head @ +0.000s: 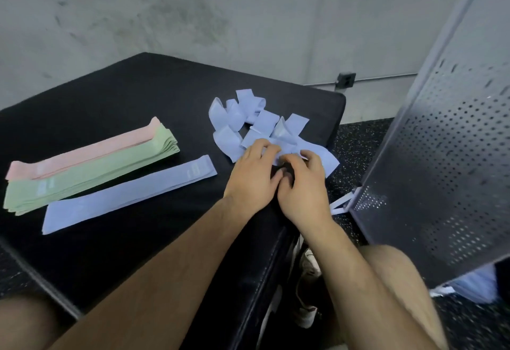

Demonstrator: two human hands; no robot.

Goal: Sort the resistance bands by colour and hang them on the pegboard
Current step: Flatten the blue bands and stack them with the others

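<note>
Hands close together at the right edge of the bench (110, 95), thumbs nearly touching. L hand (252, 175) and R hand (303, 186) both have fingers curled onto one loose blue band (288, 147), pinching it betw. them at the near end of the heap (242, 123). The heap is a tangle of blue bands lying twd the far right corner, and its near end reaches past the right edge. Sorted stuff sits twd the left edge: pink stack (82, 153) farthest, green stack (91, 175) touching its near side, then a flat band (129, 195), blue, alone just beside the green. All three run parallel. Pegboard (441, 156) is off the bench, on the floor (350, 139) to the right, tilted in my view.
</note>
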